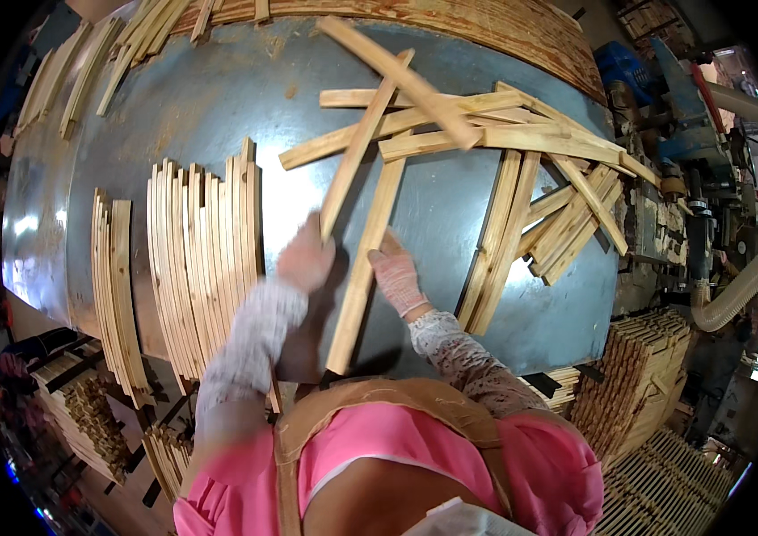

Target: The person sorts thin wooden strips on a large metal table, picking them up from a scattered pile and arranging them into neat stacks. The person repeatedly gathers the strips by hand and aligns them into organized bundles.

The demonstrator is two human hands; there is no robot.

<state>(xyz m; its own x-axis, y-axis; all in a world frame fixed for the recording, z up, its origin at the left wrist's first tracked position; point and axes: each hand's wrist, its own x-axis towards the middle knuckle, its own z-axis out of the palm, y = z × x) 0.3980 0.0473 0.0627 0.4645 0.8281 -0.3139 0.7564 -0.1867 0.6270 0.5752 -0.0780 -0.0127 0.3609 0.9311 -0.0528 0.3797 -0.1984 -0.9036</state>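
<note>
My left hand (307, 257), gloved and slightly blurred, grips the lower end of a narrow wooden slat (359, 147) that slants up and away to the right. My right hand (397, 275), in a pinkish glove, has its fingers closed on the edge of a second wooden slat (358, 299), which reaches back from the table's near edge. Beyond both hands lies a loose, crisscrossed heap of slats (522, 136), one of them (406, 82) lying across the top. Left of my left hand, many slats stand side by side in a tidy row (202, 259).
The grey metal tabletop (307, 54) carries a smaller slat bundle (113, 286) at left and more slats (142, 40) at the far left. A wooden board (504, 36) lines the back. Machinery (665, 179) and stacked wood (634, 384) stand on the right.
</note>
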